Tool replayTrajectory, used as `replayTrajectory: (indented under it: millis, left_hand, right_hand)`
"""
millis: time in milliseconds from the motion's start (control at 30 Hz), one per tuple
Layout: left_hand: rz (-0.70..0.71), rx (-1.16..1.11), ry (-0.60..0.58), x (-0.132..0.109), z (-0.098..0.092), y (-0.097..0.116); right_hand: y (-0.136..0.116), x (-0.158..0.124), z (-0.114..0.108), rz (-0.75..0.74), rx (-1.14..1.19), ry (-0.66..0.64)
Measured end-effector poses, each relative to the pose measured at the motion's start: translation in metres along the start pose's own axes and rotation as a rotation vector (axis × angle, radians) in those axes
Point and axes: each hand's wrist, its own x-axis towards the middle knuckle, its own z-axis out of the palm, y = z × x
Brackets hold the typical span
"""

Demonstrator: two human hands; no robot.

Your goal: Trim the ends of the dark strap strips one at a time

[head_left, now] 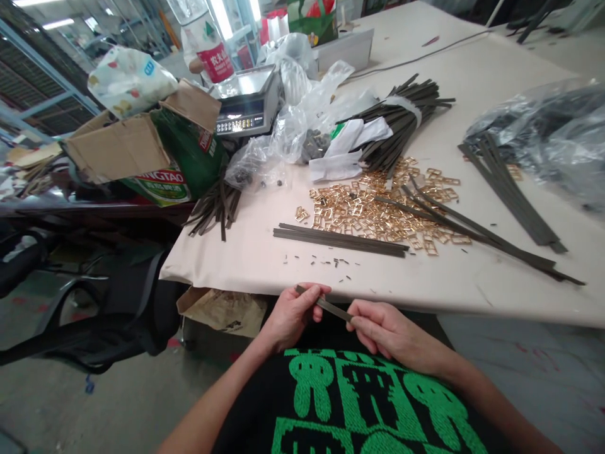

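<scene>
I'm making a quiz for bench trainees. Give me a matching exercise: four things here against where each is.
1 dark strip
2 gold buckles
3 weighing scale
4 green carton

a tipped on its side, far left
b pinched between left hand and right hand
c scattered loose on the table
d at the back, beside clear bags

Pairs: 1-b, 2-c, 3-d, 4-a

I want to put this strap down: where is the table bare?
Room for the strap: bare cloth along the near table edge, below the flat strap stack, with tiny scraps. More beyond the tied bundle, toward the cable. Crowded: the buckle pile and the bags by the scale.
</scene>
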Motion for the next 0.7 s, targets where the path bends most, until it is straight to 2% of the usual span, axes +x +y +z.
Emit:
replayTrajectory:
  millis: [200,333,433,567,633,700]
  left_hand:
    - [-0.215,-0.273,-0.02,0.0,-0.005,-0.008]
    - [-0.257,-0.331,-0.022,-0.001,-0.008,-0.011]
    - [-0.227,-0.272,0.01,0.0,-0.006,-0.012]
    - [-0.155,-0.112,0.005,0.003,0.0,-0.016]
    - [-0.076,-0.015,0.022,0.003,0.001,-0.015]
    - [0.088,0.154,0.085,0.001,0.0,-0.011]
  right_hand:
    - [0.016,-0.003,-0.005,0.065,0.064,-0.041]
    - [0.02,0.0,-0.004,0.085,0.075,-0.047]
    - [0.015,0.006,-0.001,0.034,0.075,-0.033]
    - [0.006,0.016,0.009,-0.086,0.192,-0.003]
    - [0.006,0.02,0.013,-0.106,0.245,0.023]
    - [0.009,0.022,0.016,-0.11,0.285,0.074]
